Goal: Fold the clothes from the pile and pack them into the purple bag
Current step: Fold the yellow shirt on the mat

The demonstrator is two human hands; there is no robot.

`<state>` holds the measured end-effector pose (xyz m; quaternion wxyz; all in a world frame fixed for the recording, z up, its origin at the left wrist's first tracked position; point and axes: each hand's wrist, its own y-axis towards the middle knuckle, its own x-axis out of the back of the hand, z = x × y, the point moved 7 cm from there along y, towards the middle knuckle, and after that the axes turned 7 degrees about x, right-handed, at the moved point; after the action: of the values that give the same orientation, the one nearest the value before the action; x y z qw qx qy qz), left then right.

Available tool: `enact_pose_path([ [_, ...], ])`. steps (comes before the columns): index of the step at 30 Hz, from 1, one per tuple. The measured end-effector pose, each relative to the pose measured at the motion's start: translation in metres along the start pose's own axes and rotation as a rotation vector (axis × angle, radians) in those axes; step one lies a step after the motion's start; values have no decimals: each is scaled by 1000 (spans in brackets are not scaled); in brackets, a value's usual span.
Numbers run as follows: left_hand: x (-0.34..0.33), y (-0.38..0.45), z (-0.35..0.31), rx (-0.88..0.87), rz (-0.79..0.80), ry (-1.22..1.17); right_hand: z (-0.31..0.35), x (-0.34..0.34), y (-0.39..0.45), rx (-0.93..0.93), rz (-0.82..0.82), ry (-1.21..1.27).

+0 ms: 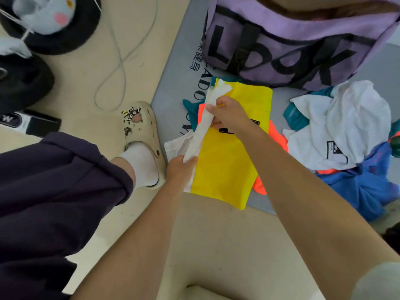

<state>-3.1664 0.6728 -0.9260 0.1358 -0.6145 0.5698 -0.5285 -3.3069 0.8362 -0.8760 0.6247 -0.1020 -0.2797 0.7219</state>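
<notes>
A folded yellow shirt [229,161] lies on the grey mat [179,61], on top of orange [279,137] and teal [190,109] clothes. Above its left edge I hold a white garment [205,124] bunched into a narrow strip. My left hand [180,169] grips its near end. My right hand [225,113] pinches it further up, with its far end sticking out beyond my fingers. The purple bag [303,46] with black letters stands open at the far side of the mat. To the right lies the pile: a crumpled white shirt [346,126] over blue cloth [363,187].
My foot in a beige clog [142,131] stands at the mat's left edge, my dark trouser leg [54,191] beside it. A grey cable [116,68] loops over the beige floor. Black round cushions [21,83] and a plush toy [43,14] sit at far left.
</notes>
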Motion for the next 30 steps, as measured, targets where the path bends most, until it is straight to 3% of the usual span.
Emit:
enact_pose_path([
  [2, -1, 2, -2, -24, -10, 11, -2, 24, -9, 64, -82, 30],
  [5, 1, 2, -9, -92, -48, -25, -19, 83, -42, 149, -398, -174],
  [7, 3, 3, -14, -128, -85, 4, -45, 110, -65, 84, -507, -302],
  [11, 5, 6, -17, -131, -121, 53, -101, 108, -78, -220, -271, -337],
  [21, 8, 15, -12, -72, -128, 19, -125, 89, -94, -462, 122, -385],
  [24, 11, 15, -9, -70, -153, 11, -126, 88, -99, -415, 83, -349],
  [28, 11, 11, -8, -116, -179, 23, -123, 87, -113, -234, -237, -98],
  [30, 7, 10, -10, -140, -136, 15, -128, 83, -123, -220, -318, 14],
])
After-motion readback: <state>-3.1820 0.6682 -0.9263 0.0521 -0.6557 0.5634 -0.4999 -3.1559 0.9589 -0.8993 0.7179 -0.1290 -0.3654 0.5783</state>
